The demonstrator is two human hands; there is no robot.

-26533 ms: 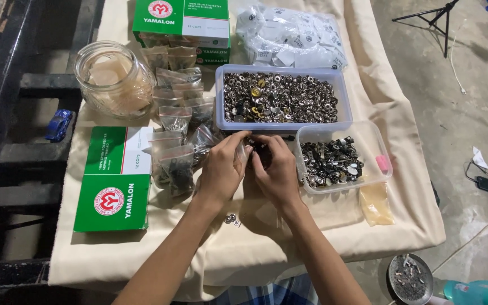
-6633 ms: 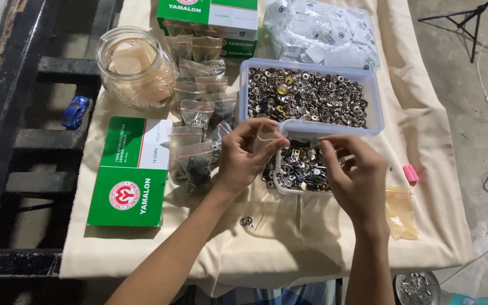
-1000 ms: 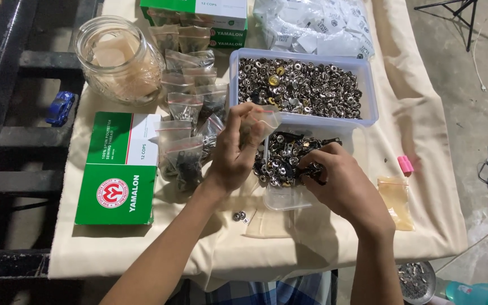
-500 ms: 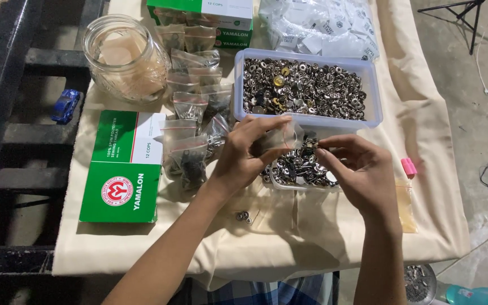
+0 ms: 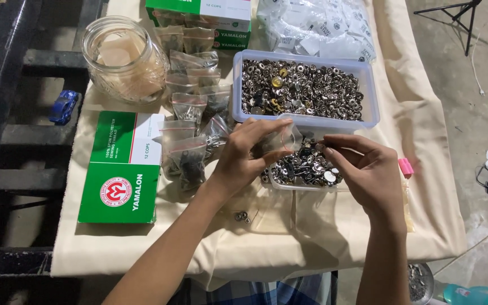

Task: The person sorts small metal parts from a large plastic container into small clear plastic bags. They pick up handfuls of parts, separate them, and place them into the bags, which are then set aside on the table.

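A person's two bare hands work over a cloth-covered table [image 5: 142, 248] laden with metal snap fasteners. The left hand [image 5: 244, 161] pinches a small clear plastic bag [image 5: 280, 138] between thumb and fingers, holding it just above the near small tray [image 5: 306, 169], a shallow clear container of silver and dark fasteners that sits toward the middle of the table. The right hand [image 5: 368, 169] hovers over the same tray, its fingertips [image 5: 326, 148] drawn together just beside the bag's mouth; whether they grip a fastener cannot be told. The two hands are close but apart.

Behind the small tray, touching its far edge, stands a large clear tray [image 5: 303, 87] heaped with more fasteners. To its left lies a cluster of filled little bags [image 5: 190, 121], reaching toward the table's far edge. A glass jar [image 5: 122, 56] stands at the far left corner, and a green and white carton [image 5: 122, 166] lies flat along the left edge. A second carton [image 5: 207, 14] of the same kind and a pile of white packets [image 5: 317, 31] line the far edge. Two loose fasteners [image 5: 241, 216] rest on the cloth near the front edge, under the left wrist. A small pink object [image 5: 405, 167] lies near the right edge.
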